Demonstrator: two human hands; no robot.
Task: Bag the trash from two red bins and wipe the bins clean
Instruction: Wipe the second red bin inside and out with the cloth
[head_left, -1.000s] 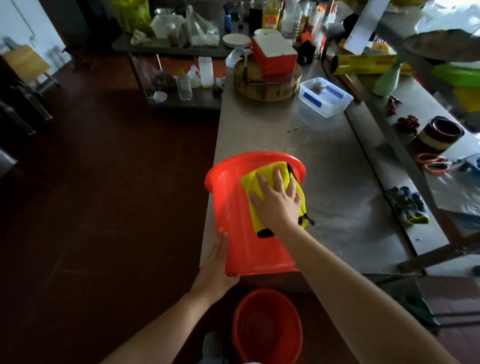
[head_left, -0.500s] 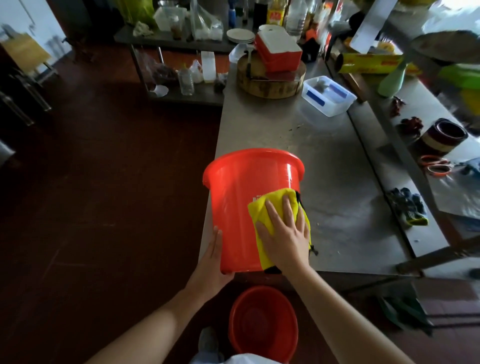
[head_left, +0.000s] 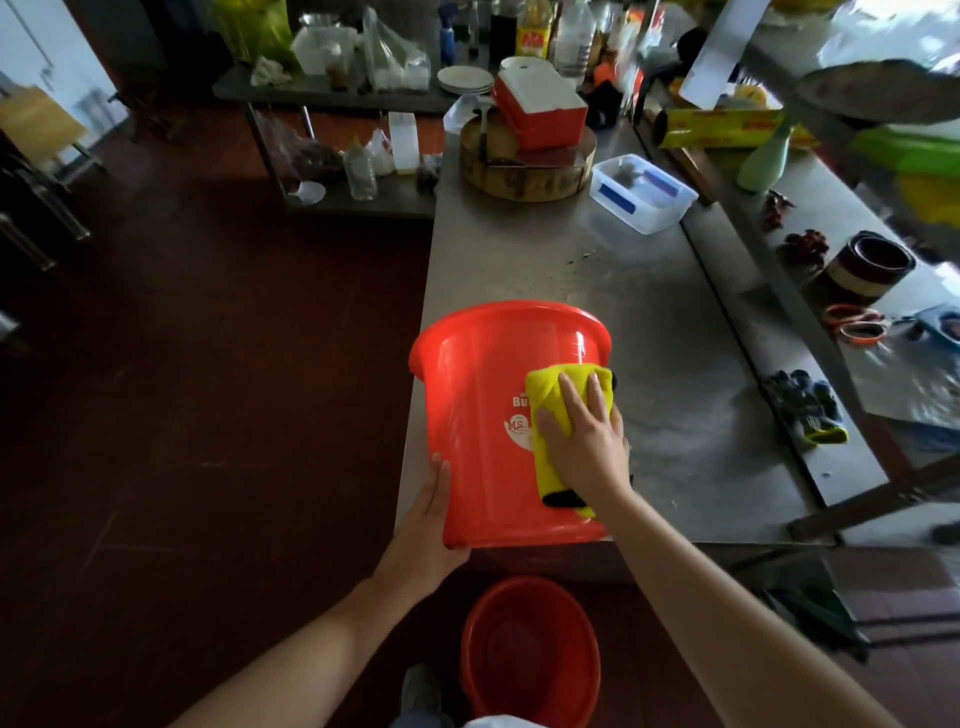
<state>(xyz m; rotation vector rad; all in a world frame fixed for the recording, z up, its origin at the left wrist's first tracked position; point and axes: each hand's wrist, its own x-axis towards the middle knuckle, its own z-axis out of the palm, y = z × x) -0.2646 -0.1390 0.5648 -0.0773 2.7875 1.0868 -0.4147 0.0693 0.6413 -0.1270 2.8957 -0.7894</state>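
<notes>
A red bin (head_left: 483, 431) lies tilted on the near left corner of the steel table (head_left: 675, 364), its mouth turned away from me and white lettering on its side. My right hand (head_left: 584, 441) presses a yellow cloth (head_left: 550, 400) flat against the bin's outer wall. My left hand (head_left: 423, 525) grips the bin at its lower left edge near the base. A second red bin (head_left: 530, 654) stands upright on the floor below the table edge, between my arms.
On the far table sit a round wooden chopping block (head_left: 524, 171) with a red box (head_left: 540, 111) on it and a clear plastic tub (head_left: 641, 192). Gloves (head_left: 805, 410), scissors (head_left: 854, 322) and a bowl (head_left: 867, 265) lie on the right ledge. Dark red floor (head_left: 208, 389) spreads left.
The yellow cloth and my right hand slid down the bin's side, then back up and to the right. My left hand stayed at the bin's lower edge.
</notes>
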